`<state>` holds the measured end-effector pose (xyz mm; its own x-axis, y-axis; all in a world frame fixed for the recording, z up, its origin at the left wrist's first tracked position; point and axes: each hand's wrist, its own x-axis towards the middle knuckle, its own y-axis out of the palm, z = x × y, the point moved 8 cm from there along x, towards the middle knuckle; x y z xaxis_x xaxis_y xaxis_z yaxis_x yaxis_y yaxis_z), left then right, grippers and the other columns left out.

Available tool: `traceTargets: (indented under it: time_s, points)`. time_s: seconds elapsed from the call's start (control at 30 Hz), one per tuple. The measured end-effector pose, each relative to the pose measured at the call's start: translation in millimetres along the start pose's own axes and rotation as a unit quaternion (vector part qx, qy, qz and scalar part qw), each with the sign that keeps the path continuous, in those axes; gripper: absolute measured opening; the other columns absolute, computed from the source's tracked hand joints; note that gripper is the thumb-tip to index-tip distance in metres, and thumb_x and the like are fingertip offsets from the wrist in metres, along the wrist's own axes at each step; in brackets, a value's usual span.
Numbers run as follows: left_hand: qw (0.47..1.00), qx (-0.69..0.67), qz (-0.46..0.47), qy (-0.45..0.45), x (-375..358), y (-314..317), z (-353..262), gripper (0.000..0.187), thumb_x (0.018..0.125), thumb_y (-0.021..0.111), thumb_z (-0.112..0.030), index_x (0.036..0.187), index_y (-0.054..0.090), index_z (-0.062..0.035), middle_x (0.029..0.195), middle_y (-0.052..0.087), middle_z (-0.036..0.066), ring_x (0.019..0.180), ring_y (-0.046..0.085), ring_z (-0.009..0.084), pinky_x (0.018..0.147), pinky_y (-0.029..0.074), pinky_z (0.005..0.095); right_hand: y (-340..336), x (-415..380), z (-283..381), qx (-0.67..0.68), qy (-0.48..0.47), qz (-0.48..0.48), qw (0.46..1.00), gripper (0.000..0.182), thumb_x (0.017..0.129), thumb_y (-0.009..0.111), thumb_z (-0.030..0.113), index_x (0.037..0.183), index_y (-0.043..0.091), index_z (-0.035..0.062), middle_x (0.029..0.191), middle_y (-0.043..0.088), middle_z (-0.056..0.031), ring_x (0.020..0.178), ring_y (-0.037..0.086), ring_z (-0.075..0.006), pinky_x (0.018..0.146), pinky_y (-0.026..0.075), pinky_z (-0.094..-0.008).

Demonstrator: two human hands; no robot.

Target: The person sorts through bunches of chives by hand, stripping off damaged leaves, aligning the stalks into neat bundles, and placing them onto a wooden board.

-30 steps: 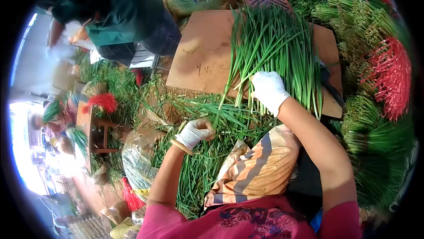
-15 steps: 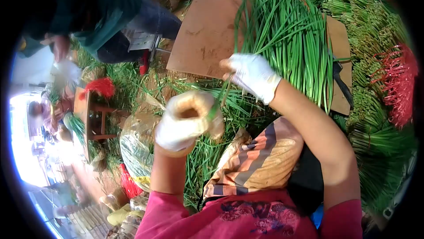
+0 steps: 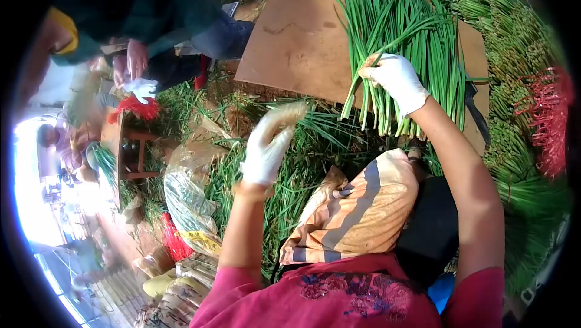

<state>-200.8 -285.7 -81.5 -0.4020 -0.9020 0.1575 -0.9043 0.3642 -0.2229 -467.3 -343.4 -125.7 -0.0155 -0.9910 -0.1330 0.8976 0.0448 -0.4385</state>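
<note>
Stalk-picking apparently in hand: right hand (image 3: 399, 82) with fingers bent onto green stalks (image 3: 417, 43) on desk (image 3: 296, 37), upper right of centre, grip unclear; left hand (image 3: 265, 149) empty, thumb and fingers apart, mid-frame; next move calls for a light, selective pinch

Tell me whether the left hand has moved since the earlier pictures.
Yes. The left hand has moved forward, away from the body, and is now closer to the brown board.

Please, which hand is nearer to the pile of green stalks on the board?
Right. The right hand is at the pile of green stalks, over its lower left part. The left hand is apart from it, lower and farther left.
</note>
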Motion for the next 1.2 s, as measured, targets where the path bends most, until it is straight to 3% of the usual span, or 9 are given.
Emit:
traceTargets:
  time_s: [0.17, 0.3, 0.37, 0.47, 0.6, 0.7, 0.77, 1.03, 1.2]
  points:
    - [0.956, 0.193, 0.066, 0.210, 129, 83, -2, 0.043, 0.085, 0.049, 0.001, 0.125, 0.058, -0.0106, 0.136, 0.050, 0.014, 0.130, 0.043, 0.0288, 0.108, 0.032, 0.0319, -2, -3, 7, -0.016, -0.009, -0.018, 1.000, 0.022, 0.076, 0.066, 0.026, 0.080, 0.067, 0.0042, 0.068, 0.065, -0.0096, 0.062, 0.062, -0.0202, 0.061, 0.047, -0.0324]
    - [0.890, 0.401, 0.176, 0.131, 152, 133, 66, 0.045, 0.090, 0.052, -0.015, 0.135, 0.050, -0.0202, 0.143, 0.043, 0.002, 0.136, 0.035, 0.0238, 0.112, 0.026, 0.0417, 8, -20, 13, 0.049, -0.030, -0.003, 0.998, 0.019, 0.077, 0.066, 0.025, 0.078, 0.067, 0.0058, 0.066, 0.064, -0.0087, 0.061, 0.062, -0.0208, 0.059, 0.048, -0.0322]
    - [0.868, 0.433, 0.194, 0.150, 155, 134, 79, 0.051, 0.090, 0.052, -0.019, 0.140, 0.042, -0.0230, 0.145, 0.041, 0.001, 0.137, 0.033, 0.0241, 0.112, 0.024, 0.0452, 35, -82, 91, -0.023, -0.304, 0.078, 0.949, 0.018, 0.078, 0.064, 0.025, 0.080, 0.067, 0.0076, 0.077, 0.064, -0.0095, 0.069, 0.063, -0.0221, 0.063, 0.050, -0.0333]
    - [0.881, 0.397, 0.200, 0.160, 156, 131, 73, 0.053, 0.087, 0.054, -0.012, 0.138, 0.045, -0.0217, 0.145, 0.041, 0.004, 0.135, 0.035, 0.0271, 0.111, 0.027, 0.0425, 98, -140, 74, -0.028, -0.098, 0.381, 0.919, 0.013, 0.077, 0.065, 0.016, 0.086, 0.065, 0.0057, 0.081, 0.064, -0.0120, 0.078, 0.064, -0.0268, 0.070, 0.052, -0.0345]
    - [0.956, 0.216, 0.031, 0.197, 139, 75, 20, 0.034, 0.085, 0.059, -0.011, 0.119, 0.060, -0.0089, 0.124, 0.057, 0.016, 0.112, 0.056, 0.0310, 0.095, 0.045, 0.0375, 41, -86, 75, -0.198, -0.307, 0.067, 0.928, 0.018, 0.082, 0.058, 0.015, 0.096, 0.066, 0.0078, 0.090, 0.065, -0.0122, 0.083, 0.064, -0.0287, 0.074, 0.052, -0.0373]
    - [0.961, -0.192, -0.118, -0.162, 68, 32, 78, 0.014, 0.091, 0.058, -0.015, 0.088, 0.063, -0.0020, 0.078, 0.063, 0.003, 0.065, 0.054, 0.0093, 0.060, 0.045, 0.0244, 17, -50, 64, -0.239, -0.268, 0.029, 0.933, 0.021, 0.087, 0.055, 0.015, 0.100, 0.067, 0.0041, 0.095, 0.066, -0.0088, 0.088, 0.064, -0.0253, 0.080, 0.051, -0.0336]
    - [0.931, -0.176, -0.127, -0.295, 11, 37, 110, 0.025, 0.093, 0.055, -0.027, 0.089, 0.066, -0.0055, 0.070, 0.064, 0.002, 0.055, 0.051, 0.0073, 0.053, 0.039, 0.0194, 18, -41, 60, -0.261, -0.264, 0.037, 0.928, 0.021, 0.085, 0.056, 0.015, 0.099, 0.067, 0.0039, 0.095, 0.066, -0.0090, 0.089, 0.063, -0.0259, 0.081, 0.050, -0.0344]
    - [0.785, -0.492, -0.022, -0.376, -7, 150, 136, 0.047, 0.087, 0.058, -0.053, 0.113, 0.059, -0.0136, 0.097, 0.062, 0.000, 0.093, 0.054, 0.0139, 0.082, 0.038, 0.0275, 44, -22, 44, -0.373, -0.274, 0.059, 0.885, 0.030, 0.078, 0.060, 0.011, 0.107, 0.065, 0.0060, 0.118, 0.059, -0.0073, 0.105, 0.057, -0.0247, 0.091, 0.047, -0.0359]
    - [0.722, -0.603, -0.032, -0.337, 9, 169, 128, 0.021, 0.085, 0.067, -0.020, 0.103, 0.060, -0.0123, 0.086, 0.062, -0.002, 0.071, 0.059, 0.0118, 0.059, 0.049, 0.0213, 35, -14, 33, -0.419, -0.248, 0.046, 0.872, 0.042, 0.075, 0.062, 0.007, 0.117, 0.063, 0.0130, 0.128, 0.056, -0.0036, 0.112, 0.054, -0.0233, 0.096, 0.045, -0.0352]
